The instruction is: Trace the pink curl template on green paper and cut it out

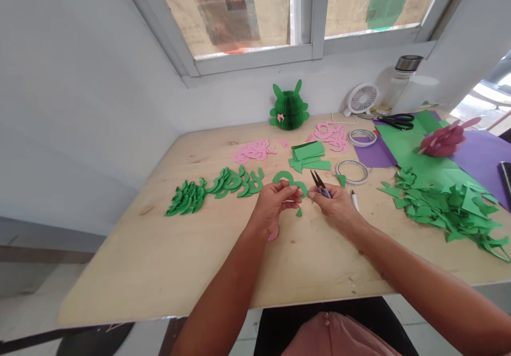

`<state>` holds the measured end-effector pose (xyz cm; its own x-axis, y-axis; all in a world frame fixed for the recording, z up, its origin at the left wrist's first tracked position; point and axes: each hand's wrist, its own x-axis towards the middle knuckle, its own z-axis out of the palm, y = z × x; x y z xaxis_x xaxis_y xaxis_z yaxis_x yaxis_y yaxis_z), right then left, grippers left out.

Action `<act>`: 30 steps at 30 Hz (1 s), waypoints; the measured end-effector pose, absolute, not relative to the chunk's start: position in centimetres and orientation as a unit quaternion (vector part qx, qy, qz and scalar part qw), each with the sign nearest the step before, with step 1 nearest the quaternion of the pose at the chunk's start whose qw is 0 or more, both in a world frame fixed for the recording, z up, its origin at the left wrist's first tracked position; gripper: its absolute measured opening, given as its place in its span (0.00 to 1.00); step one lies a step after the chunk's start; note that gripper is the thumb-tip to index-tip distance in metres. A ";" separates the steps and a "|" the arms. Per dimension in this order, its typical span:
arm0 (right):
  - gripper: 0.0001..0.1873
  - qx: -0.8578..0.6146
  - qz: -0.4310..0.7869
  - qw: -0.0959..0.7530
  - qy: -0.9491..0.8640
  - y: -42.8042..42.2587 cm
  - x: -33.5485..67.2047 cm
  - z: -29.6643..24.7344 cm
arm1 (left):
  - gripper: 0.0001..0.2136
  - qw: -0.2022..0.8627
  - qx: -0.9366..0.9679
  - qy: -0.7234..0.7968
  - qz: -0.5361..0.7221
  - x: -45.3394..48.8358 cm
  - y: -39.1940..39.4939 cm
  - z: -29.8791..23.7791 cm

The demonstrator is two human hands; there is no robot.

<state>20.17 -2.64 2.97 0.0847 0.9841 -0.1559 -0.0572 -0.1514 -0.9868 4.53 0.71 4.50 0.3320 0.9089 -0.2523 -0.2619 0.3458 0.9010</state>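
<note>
My left hand (275,203) pinches a curved green paper cutout (302,187) between thumb and fingers, above the middle of the table. Close by on the right, my right hand (338,206) is wrapped around small thread snips (318,179) with dark pointed blades and a blue handle. The blades point up and away from me, slightly apart, and are not touching the cutout. Just beyond my left fingers is a green arch (283,176); whether it joins the held piece I cannot tell. A small green scrap (299,213) lies below my hands. A pink piece (273,233) shows partly behind my left wrist.
Green curved cutouts (228,181) lie in overlapping rows at left. Beyond are pink cutouts (253,151), green strips (309,155) and a green paper figure (290,110). Rightward are tape rolls (352,172), a white pen (355,200), black scissors (399,121) and green scraps (451,207).
</note>
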 end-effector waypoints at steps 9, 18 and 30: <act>0.16 -0.557 0.522 0.475 -0.438 -2.6 20.1 2.4 | 0.13 0.691 0.412 0.416 0.424 4.8 0.5 4.3; 0.18 -0.531 0.537 0.491 -0.434 -2.9 20.0 3.4 | 0.15 0.683 0.359 0.415 0.483 4.5 1.2 4.1; 0.25 -0.509 0.560 0.466 -0.457 -3.2 19.7 3.6 | 0.17 0.694 0.312 0.387 0.520 4.7 1.0 4.5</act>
<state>19.66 -3.25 3.56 -0.0461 0.9884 -0.1446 -0.0566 -0.1471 -0.9875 4.70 1.03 4.51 0.1585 0.9640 -0.2133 -0.4808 0.2641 0.8361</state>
